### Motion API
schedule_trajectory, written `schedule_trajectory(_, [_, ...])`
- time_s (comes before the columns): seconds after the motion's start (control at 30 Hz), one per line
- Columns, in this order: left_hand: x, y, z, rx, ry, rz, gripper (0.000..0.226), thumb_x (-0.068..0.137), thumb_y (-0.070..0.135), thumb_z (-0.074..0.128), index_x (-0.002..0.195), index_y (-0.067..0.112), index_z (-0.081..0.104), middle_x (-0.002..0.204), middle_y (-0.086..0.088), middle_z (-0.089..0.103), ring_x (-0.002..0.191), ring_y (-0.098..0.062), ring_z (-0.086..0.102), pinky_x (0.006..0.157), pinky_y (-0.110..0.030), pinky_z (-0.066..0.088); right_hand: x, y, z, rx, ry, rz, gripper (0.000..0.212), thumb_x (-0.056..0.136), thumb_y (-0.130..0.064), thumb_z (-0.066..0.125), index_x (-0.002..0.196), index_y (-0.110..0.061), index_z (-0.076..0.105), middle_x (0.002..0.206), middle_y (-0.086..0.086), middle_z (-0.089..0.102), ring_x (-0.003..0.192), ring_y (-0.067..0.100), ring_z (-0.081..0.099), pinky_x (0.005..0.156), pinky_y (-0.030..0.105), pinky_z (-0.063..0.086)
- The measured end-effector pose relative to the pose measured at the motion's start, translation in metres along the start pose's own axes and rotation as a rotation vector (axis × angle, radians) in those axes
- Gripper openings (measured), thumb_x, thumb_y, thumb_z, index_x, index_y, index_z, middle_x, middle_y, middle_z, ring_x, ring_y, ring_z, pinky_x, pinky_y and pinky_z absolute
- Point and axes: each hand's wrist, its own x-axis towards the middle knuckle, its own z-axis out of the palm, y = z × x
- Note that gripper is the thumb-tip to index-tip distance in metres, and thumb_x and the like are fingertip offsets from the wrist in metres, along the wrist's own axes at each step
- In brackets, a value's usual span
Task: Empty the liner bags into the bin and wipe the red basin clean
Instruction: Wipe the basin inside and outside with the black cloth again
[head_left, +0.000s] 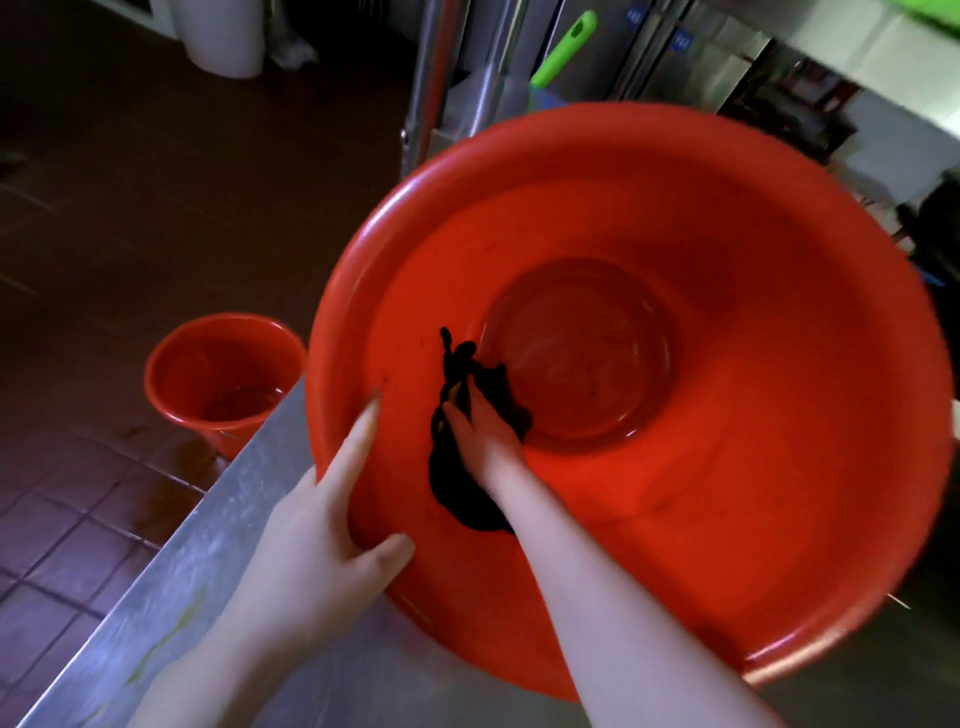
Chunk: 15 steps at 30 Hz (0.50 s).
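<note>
A large red basin (727, 415) is tilted toward me on the steel counter (218, 561). My left hand (327, 519) grips its near-left rim, thumb inside the wall and fingers along the rim. Inside the basin, my right hand (483, 436) presses a dark cloth (457, 483) against the left inner wall, beside the round bottom. Part of the cloth is hidden under the hand. A few dark specks show on the wall above the cloth.
A smaller red bucket (223, 379) stands on the wet tiled floor left of the counter. A white bin (223, 36) is at the far left. Steel legs (431, 78) and a green handle (566, 47) rise behind the basin.
</note>
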Motion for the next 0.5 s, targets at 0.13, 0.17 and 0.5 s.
schedule_trajectory(0.13, [0.021,0.015,-0.011,0.175,-0.027,0.109,0.107,0.068,0.021,0.066,0.140,0.067,0.001,0.134,0.007,0.050,0.096,0.001,0.059,0.072,-0.007,0.040,-0.040,-0.035,-0.019,0.210,0.145,-0.145,0.046,0.100,-0.026,0.050,0.145,-0.024,0.042,0.144,0.007,0.050,0.131,0.020,0.044,0.091,0.006,0.030])
schedule_trajectory(0.17, [0.026,0.018,-0.015,0.208,-0.025,0.119,0.106,0.070,0.019,0.066,0.140,0.065,0.001,0.138,0.004,0.049,0.103,-0.008,0.060,0.075,-0.012,0.041,-0.051,-0.044,-0.022,0.245,0.155,-0.198,0.042,0.098,-0.024,0.051,0.140,-0.024,0.049,0.137,0.006,0.057,0.124,0.018,0.049,0.087,0.003,0.031])
schedule_trajectory(0.5, [0.041,0.050,-0.060,0.357,0.006,0.152,0.098,0.079,0.020,0.071,0.138,0.068,0.008,0.094,0.004,0.056,0.084,-0.016,0.055,0.075,-0.029,0.041,-0.066,-0.061,-0.084,0.403,0.340,-0.110,0.029,0.099,-0.016,0.051,0.126,-0.006,0.057,0.123,0.015,0.064,0.116,0.029,0.058,0.093,0.030,0.039])
